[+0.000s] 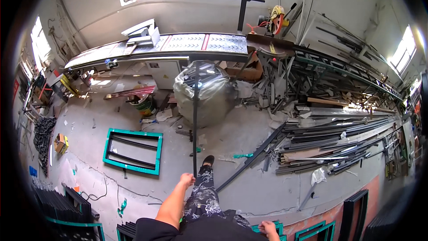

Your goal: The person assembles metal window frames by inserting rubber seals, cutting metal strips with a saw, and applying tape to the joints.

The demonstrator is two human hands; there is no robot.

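Nearer the plastic sack (pixel 213 100) than the right hand (pixel 268 229), whose grip I cannot tell, the left hand (pixel 187 179) grips the near end of the dark bar (pixel 195 138), which runs lengthwise toward the sack.

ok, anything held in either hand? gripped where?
Left hand: long dark bar, gripped at its near end; the far part overlaps the plastic bag in view. Right hand: loosely curled, no held thing visible.
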